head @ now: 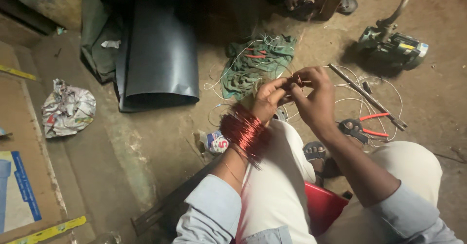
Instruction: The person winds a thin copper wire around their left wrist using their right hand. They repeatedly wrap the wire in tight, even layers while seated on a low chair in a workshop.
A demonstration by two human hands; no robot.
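The floor (160, 142) is dusty brown, with a green rag (253, 64) far off and red pliers (374, 125) at the right. A coil of copper wire (243, 132) hangs round the left wrist, near the knees. The left hand (270, 98) and the right hand (311, 95) meet just above it, and both pinch the wire end (294, 82) tight between fingertips. To do this well, it looks best to keep the end pulled straight, let the coil sit loose on the wrist, and turn slowly so no loop tangles.
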